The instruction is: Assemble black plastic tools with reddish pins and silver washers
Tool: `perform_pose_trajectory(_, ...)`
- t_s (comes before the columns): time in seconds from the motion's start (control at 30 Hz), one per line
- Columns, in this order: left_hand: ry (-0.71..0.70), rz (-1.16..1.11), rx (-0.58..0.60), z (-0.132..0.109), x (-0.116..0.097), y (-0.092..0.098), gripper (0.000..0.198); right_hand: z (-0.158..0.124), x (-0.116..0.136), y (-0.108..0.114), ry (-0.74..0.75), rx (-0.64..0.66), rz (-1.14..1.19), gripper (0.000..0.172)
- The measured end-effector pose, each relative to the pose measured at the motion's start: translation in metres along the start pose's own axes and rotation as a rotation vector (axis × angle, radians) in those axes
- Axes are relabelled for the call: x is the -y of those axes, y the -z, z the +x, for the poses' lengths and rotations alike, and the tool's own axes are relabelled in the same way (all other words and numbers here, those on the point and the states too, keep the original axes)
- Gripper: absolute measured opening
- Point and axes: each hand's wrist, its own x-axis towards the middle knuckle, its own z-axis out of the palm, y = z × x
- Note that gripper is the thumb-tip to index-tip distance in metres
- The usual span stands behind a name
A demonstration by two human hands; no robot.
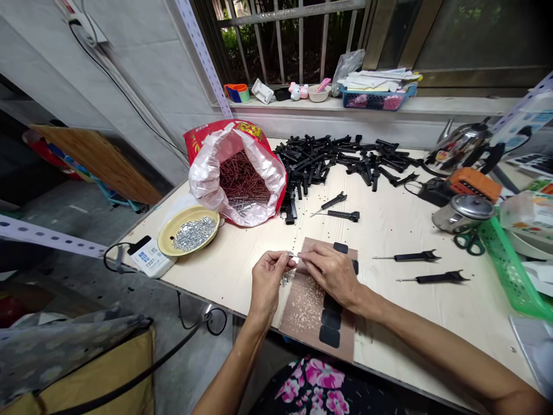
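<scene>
I hold a thin metal pin [294, 255] between both hands, over the brown mat [309, 305] that lies at the near edge of the desk [389, 230]. My left hand [268, 276] is closed to a pinch, thumb and forefinger on the pin's left end; my right hand [332, 271] is curled with its fingertips closed on the other end. Whether a small part sits on the pin I cannot tell. I judge that the work is kept over the mat so that dropped bits stay on it: pale specks are scattered across its surface, and a few small silver pieces [284, 281] lie at its left edge, just below my left hand

Supplies stand within reach:
- A yellow dish [169, 235] of silver pieces, near the left edge of the desk
- An open bag [207, 173] of thin rods, behind the dish, its mouth turned toward me
- A heap of black plastic handles [332, 158] toward the far edge
- Two rods with handles fitted [343, 215], between the heap and the mat
- Two more fitted rods [427, 278], laid apart to the right of the mat, well clear of the loose stock

Green scissors [469, 242] and a metal pot [462, 212] lie toward the right edge
</scene>
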Motion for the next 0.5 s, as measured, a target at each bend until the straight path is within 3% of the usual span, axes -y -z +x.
perform_pose_trajectory(0.3,0.030,0.072,0.037,0.006,0.008,-0.004,0.020,-0.009,-0.005,0.002,-0.015,-0.029,-0.100,0.021)
perform_pose_trajectory(0.5,0.233,-0.088,0.088,0.012,0.011,-0.005,0.028,-0.011,-0.005,0.011,-0.029,-0.054,-0.191,0.019)
